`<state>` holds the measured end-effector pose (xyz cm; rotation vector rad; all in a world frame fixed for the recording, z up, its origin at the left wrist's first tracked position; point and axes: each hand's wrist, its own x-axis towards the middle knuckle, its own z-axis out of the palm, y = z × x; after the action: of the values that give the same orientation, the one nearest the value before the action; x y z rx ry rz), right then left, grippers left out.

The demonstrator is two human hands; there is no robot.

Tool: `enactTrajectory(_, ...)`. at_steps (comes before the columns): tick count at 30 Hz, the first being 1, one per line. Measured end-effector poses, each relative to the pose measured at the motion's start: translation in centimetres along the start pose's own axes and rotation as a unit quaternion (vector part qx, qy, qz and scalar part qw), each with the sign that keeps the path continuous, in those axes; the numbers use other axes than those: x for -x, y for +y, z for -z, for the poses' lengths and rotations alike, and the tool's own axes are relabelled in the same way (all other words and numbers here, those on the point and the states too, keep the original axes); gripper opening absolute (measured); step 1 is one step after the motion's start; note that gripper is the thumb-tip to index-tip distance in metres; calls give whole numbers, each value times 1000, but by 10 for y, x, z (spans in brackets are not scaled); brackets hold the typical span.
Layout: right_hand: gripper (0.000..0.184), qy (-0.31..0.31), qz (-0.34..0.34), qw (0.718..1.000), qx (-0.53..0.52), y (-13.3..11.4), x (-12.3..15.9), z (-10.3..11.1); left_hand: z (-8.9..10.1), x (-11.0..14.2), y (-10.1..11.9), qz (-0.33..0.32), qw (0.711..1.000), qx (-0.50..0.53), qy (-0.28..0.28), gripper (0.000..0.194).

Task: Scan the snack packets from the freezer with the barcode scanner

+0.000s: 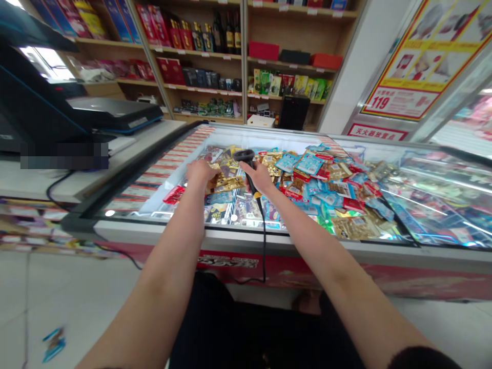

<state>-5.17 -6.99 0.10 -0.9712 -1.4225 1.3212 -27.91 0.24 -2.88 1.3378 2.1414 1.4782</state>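
Note:
My right hand (261,177) is wrapped round the handle of a black barcode scanner (244,155), its wide head tilted up and its cable (264,241) hanging down over the front edge. To the left, my left hand (200,171) is closed on a gold snack packet (215,180); its fingertips are partly hidden. Beside that hand, a red packet (175,195) lies on the glass lid. Right of the scanner spreads a heap of small snack packets (307,179) in blue, gold and red.
The glass-topped freezer (134,225) runs across in front of me. On the left counter (61,182) stand a dark machine and a scale (119,110). Shelves (200,48) with bottles and boxes rise behind. A blue packet (54,344) lies on the floor.

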Motion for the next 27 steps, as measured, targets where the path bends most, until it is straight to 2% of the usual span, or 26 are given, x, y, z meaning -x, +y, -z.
enactTrajectory(2,35,-1,10,1000,2,4,0,-1,-2,-6,-1,-22,999,37,-3,68)
enactTrajectory(3,34,0,10,1000,4,5,0,0,-1,-8,0,-26,999,23,-21,66)
enactTrajectory(5,33,5,4,1000,9,5,0,1,2,-11,4,-13,994,-72,-82,59)
enactTrajectory(8,33,11,-5,1000,10,3,1,2,9,-10,12,12,960,-228,-165,42)
enactTrajectory(10,31,17,-10,1000,6,1,2,3,13,-7,16,12,952,-251,-177,31)
enactTrajectory(12,30,21,-15,1000,1,0,3,3,15,-4,18,4,961,-229,-156,25)
enactTrajectory(16,31,22,-16,1000,-11,-1,5,4,11,2,19,-19,989,-128,-73,14)
enactTrajectory(18,35,24,-20,999,-18,-1,5,5,7,3,22,-5,997,-43,-65,9)
enactTrajectory(20,36,23,-29,999,-23,-1,5,5,3,6,27,43,993,64,-87,11)
enactTrajectory(23,33,19,-44,998,-34,-1,4,5,-1,12,39,139,956,225,-126,18)
enactTrajectory(27,33,3,-53,997,-57,-2,4,7,-3,23,53,207,876,402,-167,28)
